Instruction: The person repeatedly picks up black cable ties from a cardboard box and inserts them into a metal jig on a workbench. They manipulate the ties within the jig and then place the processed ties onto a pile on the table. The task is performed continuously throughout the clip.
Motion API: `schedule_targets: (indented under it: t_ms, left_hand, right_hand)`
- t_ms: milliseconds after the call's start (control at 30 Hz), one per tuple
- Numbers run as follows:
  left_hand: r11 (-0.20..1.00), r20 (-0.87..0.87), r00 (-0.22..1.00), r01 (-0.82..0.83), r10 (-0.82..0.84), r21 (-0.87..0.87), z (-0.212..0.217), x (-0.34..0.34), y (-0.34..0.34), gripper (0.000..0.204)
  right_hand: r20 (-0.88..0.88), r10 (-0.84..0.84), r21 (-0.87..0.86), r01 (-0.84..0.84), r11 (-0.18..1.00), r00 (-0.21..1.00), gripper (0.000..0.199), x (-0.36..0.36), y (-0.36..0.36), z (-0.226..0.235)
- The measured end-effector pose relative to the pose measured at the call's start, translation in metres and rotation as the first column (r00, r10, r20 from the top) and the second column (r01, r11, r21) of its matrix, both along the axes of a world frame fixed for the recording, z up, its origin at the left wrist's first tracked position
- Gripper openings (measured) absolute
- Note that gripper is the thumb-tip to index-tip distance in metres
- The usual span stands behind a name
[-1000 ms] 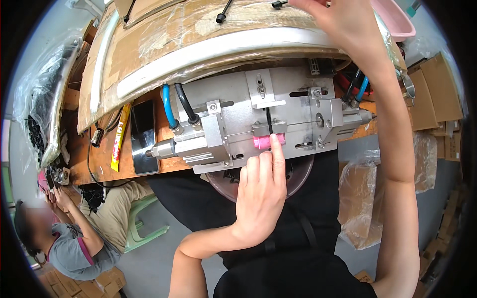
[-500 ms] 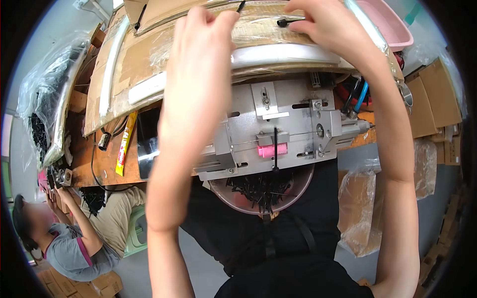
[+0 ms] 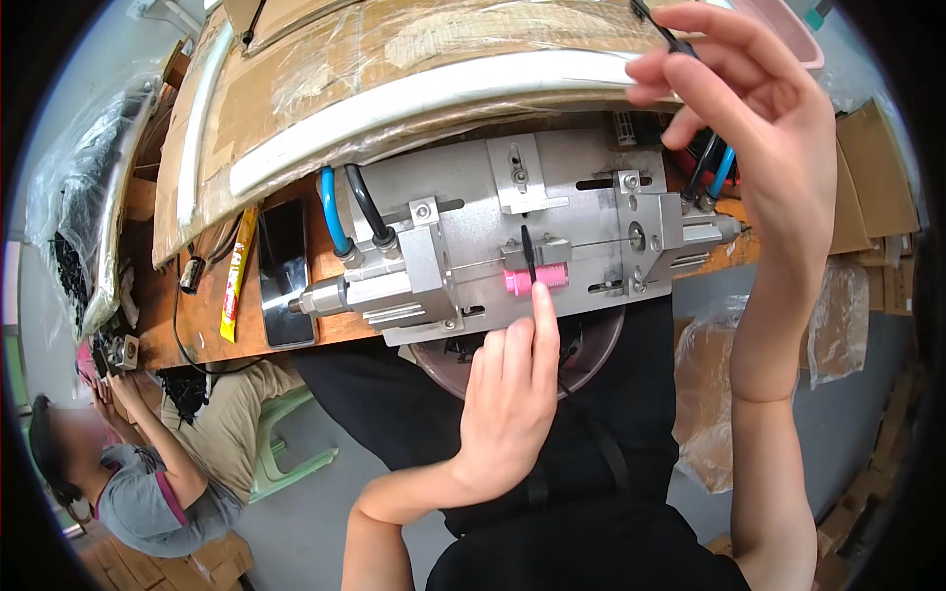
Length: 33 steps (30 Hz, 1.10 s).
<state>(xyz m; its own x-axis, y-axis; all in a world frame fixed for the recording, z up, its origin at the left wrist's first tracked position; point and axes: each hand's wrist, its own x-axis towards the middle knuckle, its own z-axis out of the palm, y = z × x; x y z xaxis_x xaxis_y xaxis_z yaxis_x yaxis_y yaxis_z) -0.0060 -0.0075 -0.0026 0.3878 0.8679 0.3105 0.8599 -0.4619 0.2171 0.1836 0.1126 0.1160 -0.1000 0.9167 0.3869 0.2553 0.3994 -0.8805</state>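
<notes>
On the metal fixture rests a small pink block, with a thin black plastic stick lying across it. My left hand is at the near end of this stick, forefinger extended onto it and the other fingers folded; the thumb and the stick's near end are hidden. Raised at the upper right, my right hand holds another black stick near its knobbed end, by the thumb and fingers. A pink bowl of black pieces sits beneath the fixture's front edge, partly covered by my left hand.
Behind the fixture stands a cardboard-covered board edged with a white foam strip. Blue and black hoses rise from the fixture. A phone and yellow packet lie left. A co-worker sits far left.
My left hand has come down from the board to the stick on the pink block. My right hand has moved right, carrying a black stick off the board.
</notes>
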Motion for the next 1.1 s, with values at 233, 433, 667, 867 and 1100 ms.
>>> schedule_targets:
  t_ms: [233, 433, 667, 867, 1100]
  left_hand:
    - [0.999, -0.051, 0.998, 0.027, -0.028, -0.017, 0.001, 0.007, 0.011, 0.068]
    - [0.994, 0.001, 1.0, 0.007, -0.007, -0.11, 0.003, 0.002, 0.008, 0.069]
    - [0.983, 0.188, 0.982, 0.037, -0.003, -0.18, 0.028, -0.013, -0.013, 0.07]
    - [0.989, 0.255, 0.967, 0.015, 0.023, -0.146, 0.03, -0.026, -0.015, 0.071]
    - [0.993, 0.213, 0.974, -0.094, 0.077, 0.071, 0.06, -0.06, 0.025, 0.074]
  right_hand:
    - [-0.017, -0.028, 0.135, 0.03, 0.99, 0.999, 0.016, 0.007, -0.031, -0.021]
    - [0.306, -0.129, 0.308, 0.03, 0.951, 0.943, 0.032, -0.009, -0.079, -0.077]
    - [0.428, -0.081, 0.227, -0.021, 0.974, 0.9, 0.067, -0.043, -0.11, -0.132]
    - [0.419, -0.007, 0.153, -0.063, 0.986, 0.908, 0.069, -0.051, -0.101, -0.14]
    - [0.394, -0.003, 0.137, -0.056, 0.989, 0.919, 0.071, -0.051, -0.103, -0.131]
